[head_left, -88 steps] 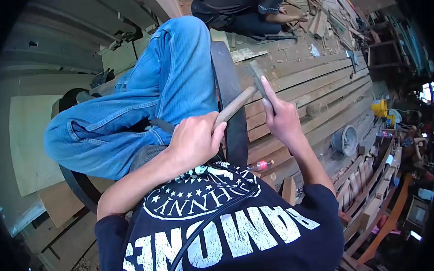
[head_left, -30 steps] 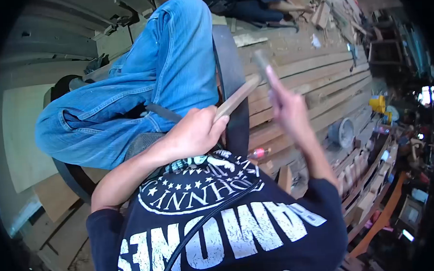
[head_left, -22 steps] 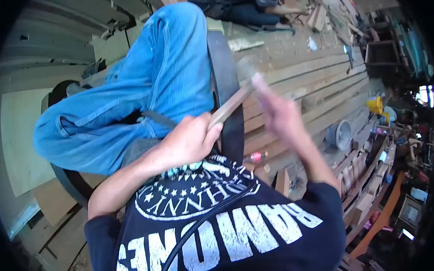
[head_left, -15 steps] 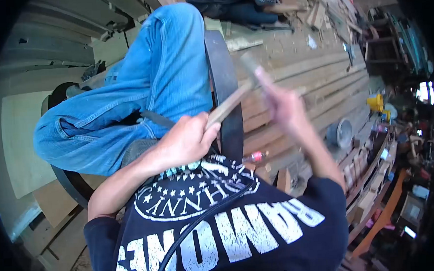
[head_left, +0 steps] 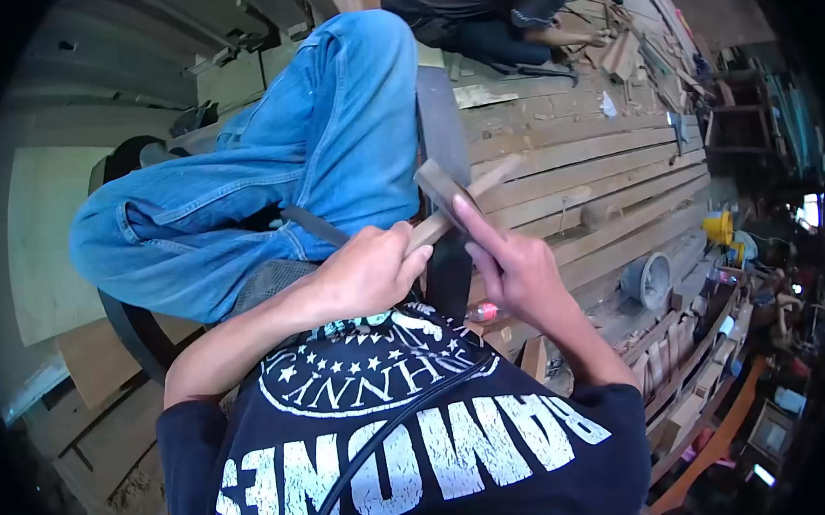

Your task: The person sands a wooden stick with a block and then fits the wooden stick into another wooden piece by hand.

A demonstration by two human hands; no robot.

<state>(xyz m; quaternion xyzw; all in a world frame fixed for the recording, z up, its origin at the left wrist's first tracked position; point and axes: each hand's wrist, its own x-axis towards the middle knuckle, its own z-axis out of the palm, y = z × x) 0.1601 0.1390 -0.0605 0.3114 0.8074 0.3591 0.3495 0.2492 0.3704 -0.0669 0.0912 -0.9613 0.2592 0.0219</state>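
Observation:
My left hand (head_left: 371,269) is closed around the near end of a pale wooden stick (head_left: 497,175), which points away to the upper right. My right hand (head_left: 516,266) grips a short, flat grey-brown bar (head_left: 438,183), its index finger stretched along the top. The bar lies across the stick and appears to touch it just beyond my left hand. I cannot make out whether the bar is a sanding block or another kind of tool. Under the stick is a curved dark frame piece (head_left: 440,125) beside my knee.
Long wooden planks (head_left: 594,169) spread to the right. Another person (head_left: 484,16) crouches at the top, a hand near wood scraps (head_left: 621,55). A grey bucket (head_left: 647,281), a yellow container (head_left: 717,230) and a bottle with a red label (head_left: 483,312) stand or lie rightward.
My right hand has moved left and toward my body, bringing the bar down across the stick. My left hand keeps its hold. The view has shifted slightly, showing more of the other person.

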